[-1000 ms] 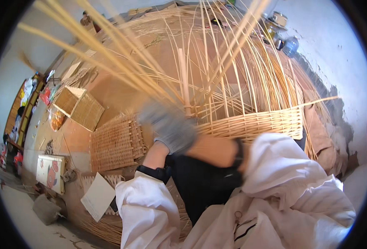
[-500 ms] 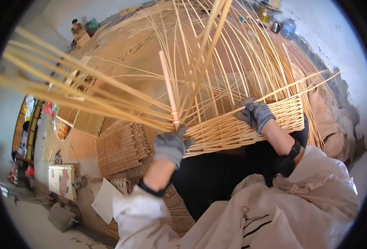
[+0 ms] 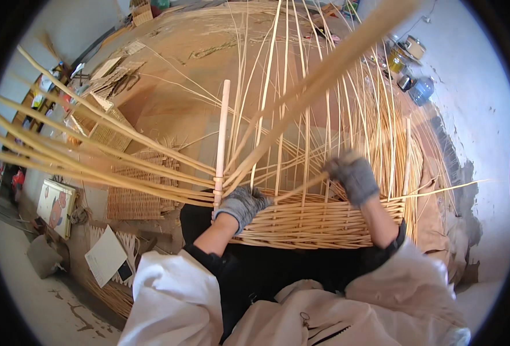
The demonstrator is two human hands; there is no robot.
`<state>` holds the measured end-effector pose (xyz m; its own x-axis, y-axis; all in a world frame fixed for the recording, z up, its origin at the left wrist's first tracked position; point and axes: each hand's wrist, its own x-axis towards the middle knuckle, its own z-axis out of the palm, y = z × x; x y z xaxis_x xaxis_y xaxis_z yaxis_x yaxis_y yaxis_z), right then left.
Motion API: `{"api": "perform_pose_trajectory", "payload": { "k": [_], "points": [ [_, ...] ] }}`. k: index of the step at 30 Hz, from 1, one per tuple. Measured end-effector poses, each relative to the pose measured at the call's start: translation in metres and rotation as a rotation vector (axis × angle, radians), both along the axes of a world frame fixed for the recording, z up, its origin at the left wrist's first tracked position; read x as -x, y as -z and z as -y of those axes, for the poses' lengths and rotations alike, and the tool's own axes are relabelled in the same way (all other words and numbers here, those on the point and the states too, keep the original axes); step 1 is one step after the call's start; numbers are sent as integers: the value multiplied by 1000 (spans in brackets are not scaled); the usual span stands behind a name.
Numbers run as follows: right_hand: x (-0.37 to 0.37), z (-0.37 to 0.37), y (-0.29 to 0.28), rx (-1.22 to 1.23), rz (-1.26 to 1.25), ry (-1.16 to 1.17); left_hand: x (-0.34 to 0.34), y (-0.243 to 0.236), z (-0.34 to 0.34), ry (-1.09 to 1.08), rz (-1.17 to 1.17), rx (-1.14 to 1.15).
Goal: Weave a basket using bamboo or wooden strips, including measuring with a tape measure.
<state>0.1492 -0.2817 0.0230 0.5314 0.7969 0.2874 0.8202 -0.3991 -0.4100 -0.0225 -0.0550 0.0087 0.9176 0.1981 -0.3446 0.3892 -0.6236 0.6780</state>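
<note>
A half-woven wicker basket (image 3: 312, 226) lies across my lap, its long woven wall facing me. Upright rods rise from its far side, and a thick pale post (image 3: 222, 127) stands at its left corner. My left hand (image 3: 242, 209), in a grey glove, is closed on the wall's top edge beside that post. A willow rod (image 3: 302, 188) runs from there to my right hand (image 3: 353, 179), also gloved and slightly blurred by motion. The right fingers are closed on this rod, raised above the weave. Long loose rods (image 3: 122, 167) fan out left from the corner.
Woven panels (image 3: 137, 199) lie on the floor at the left, near a picture-covered box (image 3: 57, 206) and a white sheet (image 3: 106, 256). A large water bottle (image 3: 421, 91) stands by the right wall. A thick rod (image 3: 324, 83) slants across the upper view.
My right hand has lifted off the wall and pulled the rod up and towards the left. The left hand stays by the corner post. The whole view has shifted, with the basket now more level.
</note>
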Motion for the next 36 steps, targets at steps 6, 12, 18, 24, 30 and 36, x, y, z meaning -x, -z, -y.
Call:
{"api": "perform_pose_trajectory", "payload": {
  "k": [6,12,18,24,30,36],
  "points": [
    [-89,-180,2,400,14,3,-18,45,8,-67,79,-452],
    [-30,-109,-27,-647,-466,238,-6,9,2,-143,-165,-187],
    [62,-13,18,-1433,-1156,-470,-5,55,-28,123,501,363],
    [116,-82,-79,-1363,-1281,201,-27,8,-2,-225,-305,-77],
    [73,10,28,-1526,-1203,537,-46,-66,59,-164,-284,-545],
    [45,89,5,-1468,-1112,583,-69,-3,47,193,-149,-108]
  ]
}}
